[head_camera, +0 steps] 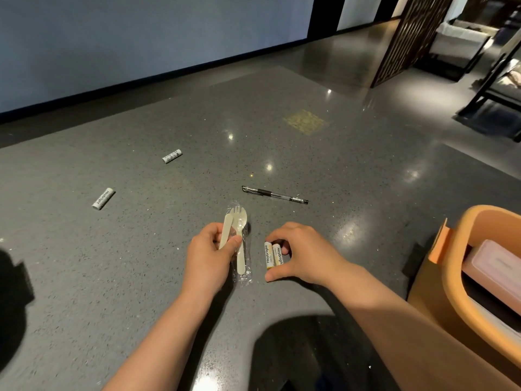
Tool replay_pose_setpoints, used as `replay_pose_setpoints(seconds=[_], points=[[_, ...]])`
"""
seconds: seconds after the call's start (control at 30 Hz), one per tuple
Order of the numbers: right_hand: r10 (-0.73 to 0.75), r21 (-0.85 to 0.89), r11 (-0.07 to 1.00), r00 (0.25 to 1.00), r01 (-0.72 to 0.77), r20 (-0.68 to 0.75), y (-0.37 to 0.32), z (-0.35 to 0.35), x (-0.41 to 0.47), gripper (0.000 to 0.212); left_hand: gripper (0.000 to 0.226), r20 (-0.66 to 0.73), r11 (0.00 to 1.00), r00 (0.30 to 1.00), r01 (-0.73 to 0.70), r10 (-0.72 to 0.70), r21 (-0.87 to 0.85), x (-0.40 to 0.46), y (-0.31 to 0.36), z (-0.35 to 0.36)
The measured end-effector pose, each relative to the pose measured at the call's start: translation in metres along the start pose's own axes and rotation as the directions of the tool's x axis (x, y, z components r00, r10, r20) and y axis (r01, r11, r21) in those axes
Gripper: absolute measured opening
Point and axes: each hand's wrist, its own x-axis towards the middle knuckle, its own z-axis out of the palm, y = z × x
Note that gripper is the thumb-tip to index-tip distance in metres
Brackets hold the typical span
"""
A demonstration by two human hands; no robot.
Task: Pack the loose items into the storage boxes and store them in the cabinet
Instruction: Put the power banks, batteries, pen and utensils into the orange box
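Note:
My left hand grips a clear plastic packet of wooden cutlery, a fork, a spoon and a knife, just above the grey floor. Beside it my right hand pinches two white Heybright batteries side by side between thumb and fingers, low over the floor. Two more white batteries lie loose on the floor, one at the left and one farther away. A black pen lies just beyond my hands.
An orange storage box stands at my right with a pink lidded container inside. The speckled grey floor stretches ahead to a pale wall. A dark lattice screen and furniture stand at the far right.

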Motion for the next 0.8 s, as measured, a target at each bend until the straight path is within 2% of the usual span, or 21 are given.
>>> replay_pose_setpoints(seconds=[0.13, 0.37, 0.6, 0.67, 0.8], points=[[-0.018, -0.058, 0.998, 0.996, 0.023, 0.093, -0.004, -0.005, 0.001, 0.087, 0.013, 0.004, 1.0, 1.0, 0.005, -0.005, -0.015, -0.004, 0.0, 0.0], [-0.037, -0.023, 0.999, 0.999, 0.038, 0.032, -0.003, 0.002, 0.001, 0.069, 0.013, -0.002, 1.0, 1.0, 0.009, -0.009, -0.03, -0.003, -0.001, -0.004], [-0.014, -0.065, 0.998, 0.999, 0.011, -0.042, -0.011, -0.001, -0.012, 0.056, 0.012, 0.003, 1.0, 1.0, -0.008, 0.008, -0.026, -0.005, 0.009, -0.003], [-0.004, -0.043, 0.999, 0.996, 0.0, -0.086, -0.018, -0.008, -0.024, 0.052, 0.012, 0.009, 0.998, 0.999, -0.043, 0.043, -0.037, -0.006, 0.025, 0.0], [0.033, 0.046, 0.999, 0.96, -0.021, -0.279, -0.026, -0.043, -0.073, 0.051, 0.009, 0.093, 0.978, 0.977, -0.181, 0.191, -0.104, -0.011, 0.076, 0.023]])
